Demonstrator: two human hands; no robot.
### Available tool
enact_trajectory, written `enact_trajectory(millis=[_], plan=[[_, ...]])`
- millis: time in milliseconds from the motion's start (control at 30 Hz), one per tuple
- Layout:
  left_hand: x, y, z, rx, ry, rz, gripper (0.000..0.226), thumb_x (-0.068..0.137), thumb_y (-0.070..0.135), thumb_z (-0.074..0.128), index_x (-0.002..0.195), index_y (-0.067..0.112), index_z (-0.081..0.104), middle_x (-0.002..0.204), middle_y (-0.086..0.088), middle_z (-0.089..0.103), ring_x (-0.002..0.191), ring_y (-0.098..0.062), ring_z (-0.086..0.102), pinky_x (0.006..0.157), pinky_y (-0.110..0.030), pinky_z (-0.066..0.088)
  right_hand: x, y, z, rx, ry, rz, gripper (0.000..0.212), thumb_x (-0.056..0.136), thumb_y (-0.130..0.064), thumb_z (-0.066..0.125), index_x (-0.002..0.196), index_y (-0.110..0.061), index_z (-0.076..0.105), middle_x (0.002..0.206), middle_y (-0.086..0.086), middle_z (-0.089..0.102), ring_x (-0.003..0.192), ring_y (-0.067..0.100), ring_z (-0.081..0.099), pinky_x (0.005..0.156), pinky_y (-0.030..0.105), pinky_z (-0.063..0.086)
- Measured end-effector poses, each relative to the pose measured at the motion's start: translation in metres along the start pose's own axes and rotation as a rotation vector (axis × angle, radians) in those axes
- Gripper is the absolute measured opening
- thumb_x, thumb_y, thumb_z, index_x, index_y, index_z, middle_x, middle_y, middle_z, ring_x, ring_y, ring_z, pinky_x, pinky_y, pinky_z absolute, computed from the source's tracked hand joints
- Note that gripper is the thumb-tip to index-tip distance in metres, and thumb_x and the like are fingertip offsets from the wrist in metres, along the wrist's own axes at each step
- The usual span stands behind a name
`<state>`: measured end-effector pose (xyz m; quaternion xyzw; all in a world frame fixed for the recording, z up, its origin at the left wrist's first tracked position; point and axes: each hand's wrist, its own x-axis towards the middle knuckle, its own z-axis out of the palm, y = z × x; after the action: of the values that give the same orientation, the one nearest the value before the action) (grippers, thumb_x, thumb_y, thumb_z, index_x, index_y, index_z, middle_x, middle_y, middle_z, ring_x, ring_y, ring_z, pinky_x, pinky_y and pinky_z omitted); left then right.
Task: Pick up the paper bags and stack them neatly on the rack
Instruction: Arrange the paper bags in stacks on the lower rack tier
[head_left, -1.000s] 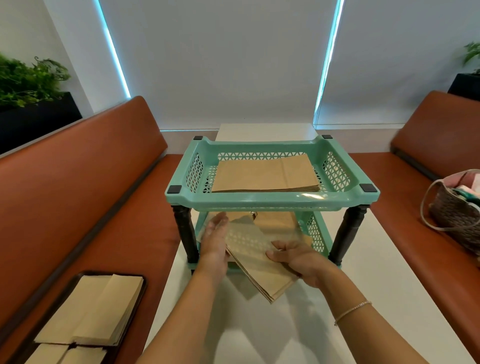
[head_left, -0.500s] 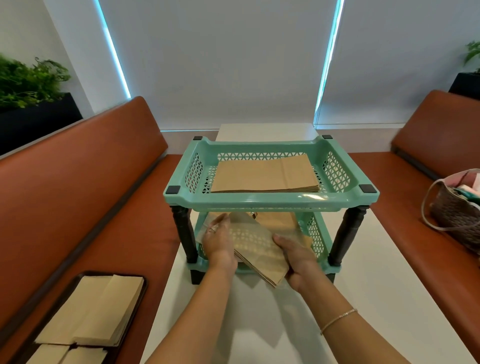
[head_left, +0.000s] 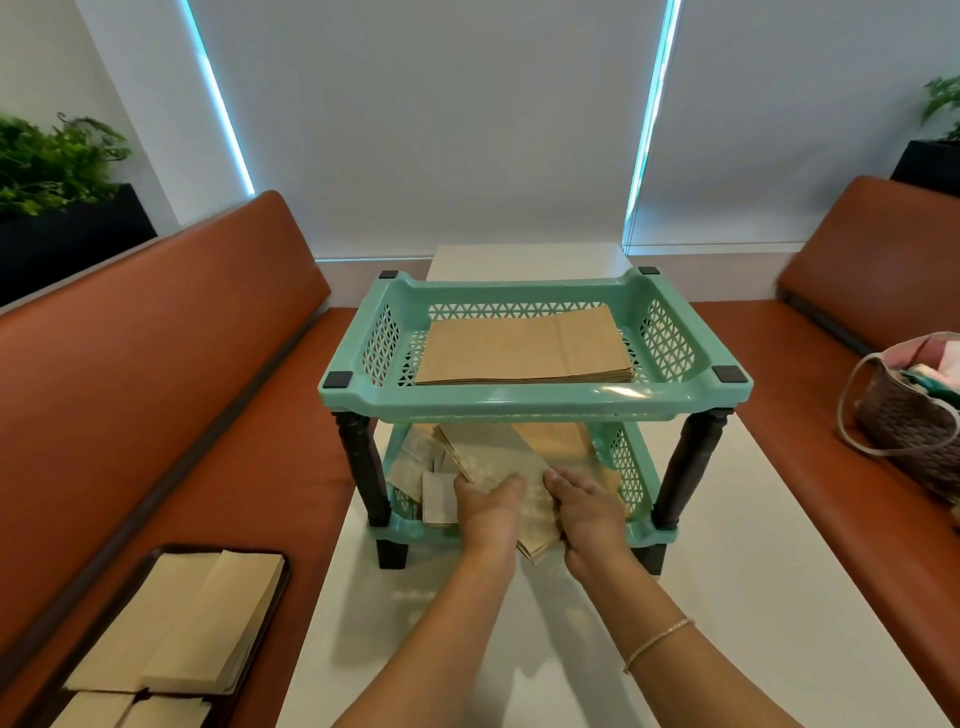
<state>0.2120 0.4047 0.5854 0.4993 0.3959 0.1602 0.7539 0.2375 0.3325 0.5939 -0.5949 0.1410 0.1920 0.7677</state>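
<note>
A teal two-tier rack (head_left: 535, 400) stands on the white table. Its top tier holds a flat, squared stack of brown paper bags (head_left: 524, 348). In the lower tier lies an angled bundle of paper bags (head_left: 493, 457), its near corner sticking out over the tier's front edge. My left hand (head_left: 485, 509) and my right hand (head_left: 584, 501) press on the near end of that bundle with fingers extended. Other bags lie askew in the lower tier on the left.
A dark tray (head_left: 171, 639) with more paper bags sits on the orange bench (head_left: 182, 415) at lower left. A woven handbag (head_left: 909, 415) rests on the right bench. Planters stand behind both benches.
Both hands moved forward, sliding the angled bundle of bags deeper into the lower tier. The hands now sit close together at the bundle's near end.
</note>
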Motion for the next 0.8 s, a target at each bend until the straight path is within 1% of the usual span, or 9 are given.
enact_trajectory(millis=[100, 167, 233, 333, 400, 467, 600, 733, 800], plan=[[0.006, 0.001, -0.003, 0.050, 0.035, -0.031, 0.045, 0.078, 0.005, 0.070, 0.116, 0.008, 0.045, 0.111, -0.018, 0.062, 0.098, -0.034, 0.062, 0.090, -0.050, 0.051, 0.000, -0.002, 0.000, -0.112, -0.031, -0.015, 0.006, 0.089, -0.012, 0.062, 0.094, -0.013, 0.065, 0.078, 0.006, 0.065, 0.069, 0.020, 0.060, 0.070, 0.036, 0.053], [0.009, 0.008, -0.009, 0.066, 0.046, -0.066, 0.041, 0.079, 0.005, 0.066, 0.112, 0.011, 0.043, 0.107, -0.017, 0.061, 0.096, -0.035, 0.062, 0.086, -0.049, 0.053, 0.003, -0.007, -0.001, -0.294, -0.037, -0.053, 0.007, 0.091, -0.021, 0.060, 0.091, -0.016, 0.065, 0.079, 0.003, 0.064, 0.074, 0.021, 0.061, 0.073, 0.037, 0.055], [0.014, 0.017, -0.017, 0.094, 0.042, -0.061, 0.041, 0.080, 0.005, 0.062, 0.115, 0.014, 0.043, 0.108, -0.014, 0.060, 0.097, -0.033, 0.061, 0.084, -0.046, 0.054, 0.016, -0.013, -0.006, -0.669, -0.004, -0.189, 0.023, 0.092, -0.032, 0.056, 0.104, -0.015, 0.066, 0.093, 0.004, 0.065, 0.088, 0.023, 0.061, 0.084, 0.036, 0.052], [0.019, 0.030, -0.027, 0.158, 0.045, 0.033, 0.048, 0.082, 0.005, 0.060, 0.126, 0.018, 0.043, 0.113, -0.008, 0.058, 0.099, -0.027, 0.058, 0.083, -0.037, 0.052, 0.041, -0.024, -0.014, -1.141, 0.051, -0.351, 0.036, 0.092, -0.029, 0.056, 0.124, -0.012, 0.055, 0.119, 0.008, 0.060, 0.109, 0.025, 0.056, 0.093, 0.031, 0.042], [0.021, 0.036, -0.030, 0.163, 0.044, 0.098, 0.053, 0.084, 0.005, 0.062, 0.131, 0.022, 0.043, 0.119, -0.006, 0.057, 0.103, -0.025, 0.055, 0.086, -0.033, 0.047, 0.058, -0.027, -0.016, -1.346, 0.021, -0.326, 0.040, 0.090, -0.025, 0.055, 0.127, -0.012, 0.048, 0.124, 0.012, 0.056, 0.115, 0.029, 0.052, 0.098, 0.035, 0.041], [0.025, 0.038, -0.032, 0.170, 0.040, 0.146, 0.056, 0.084, 0.005, 0.065, 0.134, 0.020, 0.045, 0.125, -0.006, 0.058, 0.113, -0.026, 0.054, 0.097, -0.034, 0.045, 0.070, -0.026, -0.013, -1.524, -0.020, -0.286, 0.038, 0.091, -0.028, 0.052, 0.124, -0.011, 0.047, 0.121, 0.012, 0.057, 0.112, 0.029, 0.052, 0.099, 0.037, 0.042], [0.028, 0.037, -0.035, 0.153, 0.019, 0.157, 0.062, 0.082, 0.006, 0.068, 0.138, 0.019, 0.044, 0.130, -0.006, 0.057, 0.120, -0.027, 0.052, 0.107, -0.041, 0.039, 0.083, -0.017, -0.013, -1.656, -0.063, -0.260, 0.042, 0.091, -0.036, 0.048, 0.125, -0.011, 0.044, 0.125, 0.014, 0.052, 0.116, 0.030, 0.047, 0.102, 0.039, 0.039], [0.033, 0.035, -0.038, 0.189, 0.030, 0.148, 0.062, 0.083, 0.010, 0.069, 0.139, 0.019, 0.042, 0.132, -0.005, 0.055, 0.122, -0.026, 0.050, 0.107, -0.037, 0.038, 0.086, -0.019, -0.015, -1.655, -0.030, -0.290, 0.052, 0.090, -0.033, 0.052, 0.133, -0.010, 0.036, 0.132, 0.019, 0.041, 0.125, 0.033, 0.036, 0.107, 0.040, 0.031], [0.034, 0.035, -0.037, 0.193, 0.026, 0.154, 0.061, 0.084, 0.011, 0.068, 0.138, 0.019, 0.042, 0.132, -0.005, 0.054, 0.123, -0.027, 0.049, 0.107, -0.035, 0.037, 0.081, -0.025, -0.014, -1.655, 0.032, -0.348, 0.053, 0.087, -0.030, 0.058, 0.132, -0.011, 0.039, 0.133, 0.017, 0.041, 0.126, 0.032, 0.035, 0.109, 0.039, 0.029]])
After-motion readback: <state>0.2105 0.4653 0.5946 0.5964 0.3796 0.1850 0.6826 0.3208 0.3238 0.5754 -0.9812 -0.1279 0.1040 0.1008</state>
